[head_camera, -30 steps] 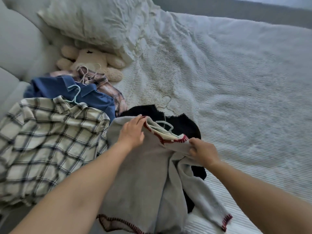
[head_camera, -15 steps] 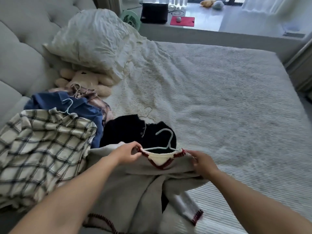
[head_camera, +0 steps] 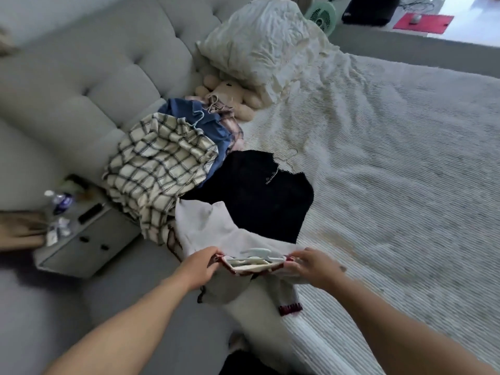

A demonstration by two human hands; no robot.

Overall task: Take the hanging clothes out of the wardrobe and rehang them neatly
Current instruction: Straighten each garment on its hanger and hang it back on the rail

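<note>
A cream sweater with dark red trim (head_camera: 208, 234) is lifted off the bed's near edge on a pale hanger (head_camera: 255, 253). My left hand (head_camera: 200, 266) grips its left shoulder by the collar. My right hand (head_camera: 311, 266) pinches the right shoulder. A black knit top (head_camera: 257, 196) lies flat on the bed behind it, a thin hanger (head_camera: 290, 155) poking out at its neck. Further left lie a plaid shirt (head_camera: 159, 169), a blue shirt (head_camera: 213, 125) on a light hanger, and a pink checked garment (head_camera: 235, 131).
The white ribbed bedspread (head_camera: 392, 185) spreads to the right. A pillow (head_camera: 257, 41) and a plush toy (head_camera: 230, 96) sit by the grey tufted headboard (head_camera: 94, 77). A grey bedside cabinet (head_camera: 86, 239) at left bears a bottle (head_camera: 58, 198) and small items.
Both hands have pulled the cream sweater toward me, off the black top and up from the bed. The view has swung left and back, bringing the headboard and bedside cabinet into sight.
</note>
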